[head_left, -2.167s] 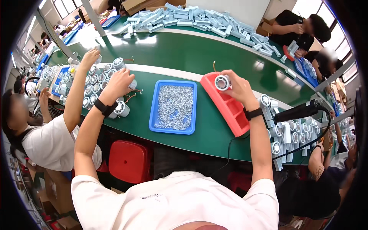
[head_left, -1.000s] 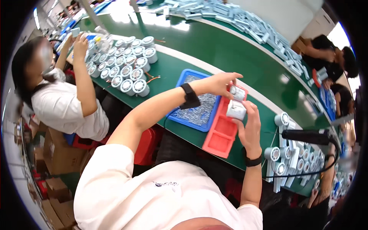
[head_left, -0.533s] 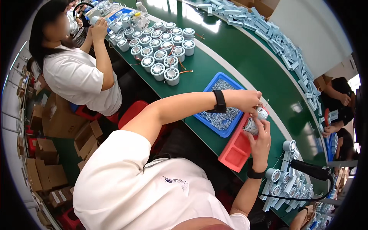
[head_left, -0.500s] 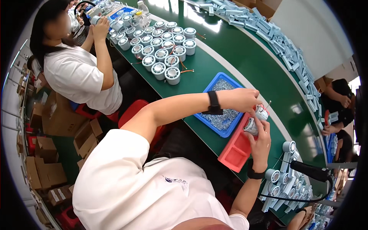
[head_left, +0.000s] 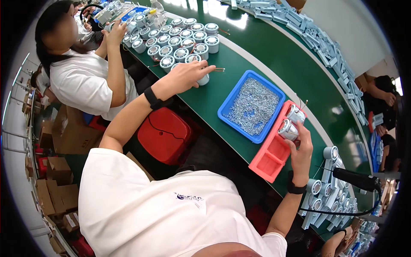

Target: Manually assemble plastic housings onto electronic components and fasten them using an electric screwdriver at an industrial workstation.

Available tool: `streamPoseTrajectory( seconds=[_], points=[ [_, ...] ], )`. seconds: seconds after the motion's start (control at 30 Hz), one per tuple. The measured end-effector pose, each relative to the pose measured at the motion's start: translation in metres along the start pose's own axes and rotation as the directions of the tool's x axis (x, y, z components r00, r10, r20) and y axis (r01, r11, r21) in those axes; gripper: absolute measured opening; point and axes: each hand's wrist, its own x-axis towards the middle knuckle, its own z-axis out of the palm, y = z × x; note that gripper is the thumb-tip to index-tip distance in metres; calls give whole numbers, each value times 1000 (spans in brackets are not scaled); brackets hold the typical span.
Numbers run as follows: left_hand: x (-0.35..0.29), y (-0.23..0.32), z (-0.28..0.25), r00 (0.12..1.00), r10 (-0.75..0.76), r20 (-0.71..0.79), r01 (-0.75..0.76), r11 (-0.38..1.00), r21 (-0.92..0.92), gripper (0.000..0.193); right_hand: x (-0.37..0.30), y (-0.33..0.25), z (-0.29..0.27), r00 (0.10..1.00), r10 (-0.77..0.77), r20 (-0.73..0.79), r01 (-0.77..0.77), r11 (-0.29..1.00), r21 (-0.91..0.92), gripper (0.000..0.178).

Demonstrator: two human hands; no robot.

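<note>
My left hand (head_left: 185,78) reaches over the near end of a group of pale cylindrical housings (head_left: 174,41) with slotted round tops. Its fingers close over one pale cylindrical housing (head_left: 204,80), mostly hidden beneath them, whose thin wires stick out to the right. Around a white cylindrical part (head_left: 288,129) curl the thumb and fingers of my right hand (head_left: 302,147). That part lies in a compartment of the red tray (head_left: 260,166). Another white part (head_left: 296,113) with upright wires occupies the tray's far end.
A blue tray (head_left: 223,112) of small metal screws adjoins the red tray. At the right are a black-handled corded tool (head_left: 355,180) and pale handle-shaped assemblies (head_left: 327,205). Pale blue pieces (head_left: 319,51) line the far side. A co-worker (head_left: 81,77) works at left, near a red stool (head_left: 162,136).
My left hand has left the red tray and swung left to the group of housings. My right hand stays at the white part in the tray. The view has shifted slightly.
</note>
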Motion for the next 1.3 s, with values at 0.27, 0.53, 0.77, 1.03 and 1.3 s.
streamPoseTrajectory(
  seconds=[0.27,0.53,0.77,1.03,1.3],
  points=[
    [23,151,-42,955,163,-247,-296,498,-815,88,-38,-87,-22,953,234,-195,-144,909,391,76],
    [88,109,-49,959,196,-204,-282,727,-626,65,-58,-47,-22,931,352,92,-345,773,533,71],
    [166,-56,-5,934,-246,-259,221,968,-121,36,-49,-36,-9,987,114,110,-96,982,-163,64],
    [197,-63,11,925,-375,61,339,888,311,59,-51,-16,4,996,89,-4,-89,992,-94,59],
    [232,-126,40,954,-205,220,126,937,325,43,-42,-15,-19,990,68,127,-60,996,-60,51]
  ],
)
